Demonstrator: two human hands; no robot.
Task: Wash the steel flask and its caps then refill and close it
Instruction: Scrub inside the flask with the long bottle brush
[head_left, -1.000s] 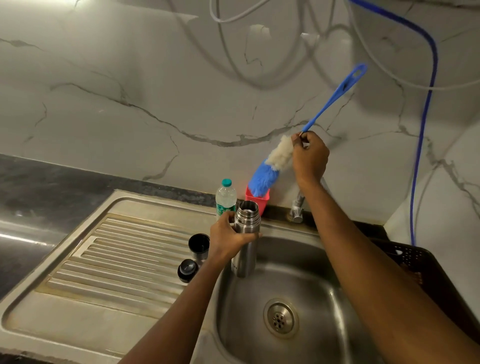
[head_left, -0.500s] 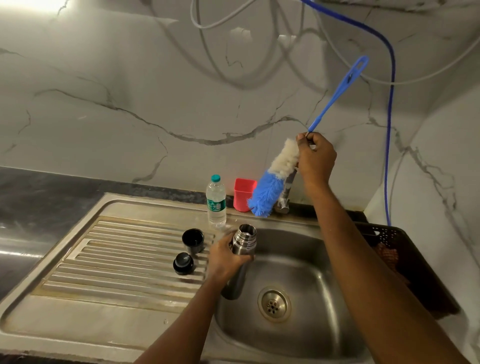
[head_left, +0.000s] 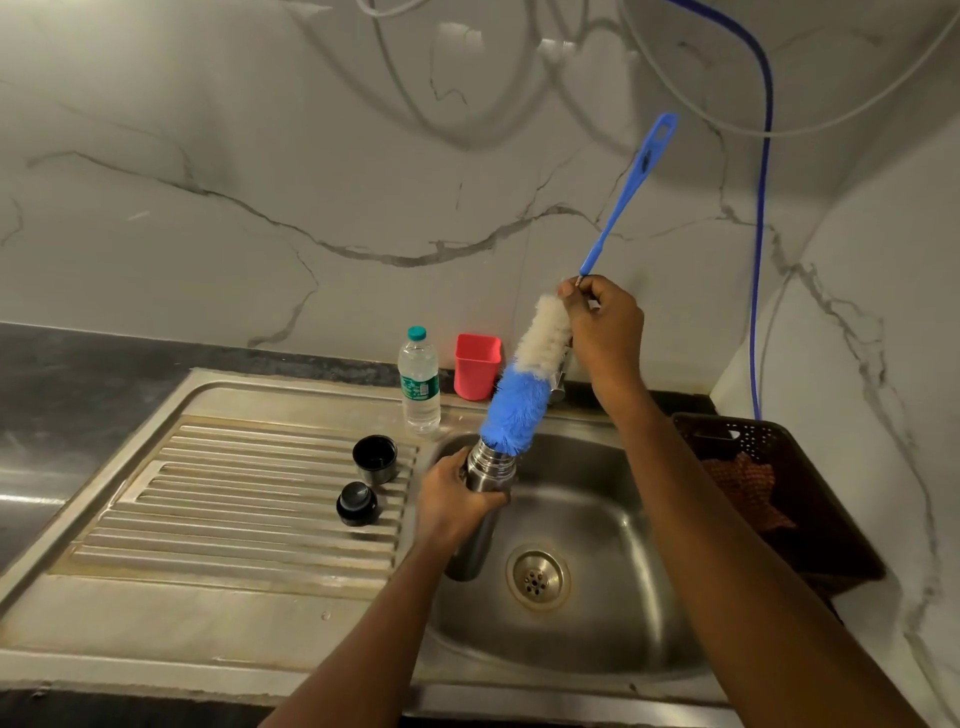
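My left hand (head_left: 451, 496) grips the steel flask (head_left: 480, 512) near its open neck and holds it tilted over the sink basin (head_left: 597, 519). My right hand (head_left: 605, 325) holds the blue-and-white bottle brush (head_left: 524, 387) by its stem, just above the bristles. The brush's blue tip touches the flask's mouth. Two caps sit on the ribbed drainboard (head_left: 234, 499): the cup-shaped cap (head_left: 375, 457) standing open side up, and the black stopper (head_left: 357, 503) in front of it.
A small plastic water bottle (head_left: 420, 387) and a red cup (head_left: 477, 366) stand at the sink's back edge. A dark basket (head_left: 779, 493) holding an orange cloth sits right of the basin. The drain (head_left: 537, 576) lies at the basin's centre. A blue hose (head_left: 762, 234) hangs down the wall.
My right hand has lowered the brush until its blue tip meets the flask's mouth. My left hand has brought the flask down over the basin and tilted it.
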